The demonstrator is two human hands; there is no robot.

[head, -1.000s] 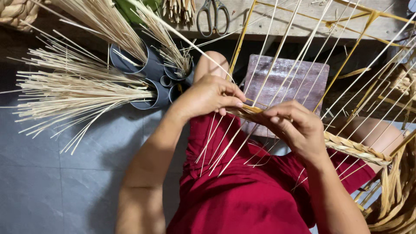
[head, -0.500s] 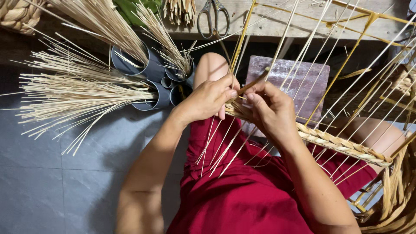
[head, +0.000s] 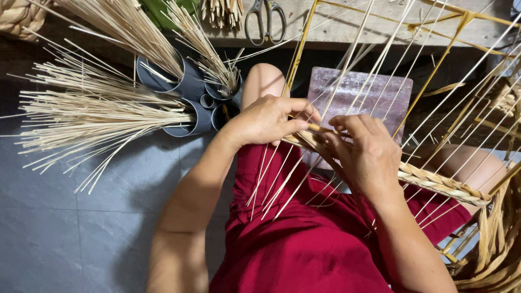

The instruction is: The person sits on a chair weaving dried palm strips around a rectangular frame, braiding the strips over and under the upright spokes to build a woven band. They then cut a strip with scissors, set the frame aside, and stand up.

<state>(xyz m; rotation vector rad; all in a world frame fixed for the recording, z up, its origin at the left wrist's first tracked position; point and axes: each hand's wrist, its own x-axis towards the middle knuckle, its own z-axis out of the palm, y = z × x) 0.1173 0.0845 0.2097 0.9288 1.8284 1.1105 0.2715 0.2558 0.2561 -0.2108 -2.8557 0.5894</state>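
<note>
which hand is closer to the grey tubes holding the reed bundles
Left. The left hand sits just right of the grey tubes; the right hand is farther right, on the braided band.

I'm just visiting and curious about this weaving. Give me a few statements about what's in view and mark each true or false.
1. Both hands meet at the woven band. True: the left hand and right hand pinch the braided strip where it crosses the upright canes.
2. The scissors are in the right hand. False: the scissors lie on the wooden ledge at the top, untouched.
3. Bundles of pale reeds stand in dark tubes. True: the reeds stick out of dark tubes on the left.
4. The person wears a blue garment. False: the garment is red.
</note>
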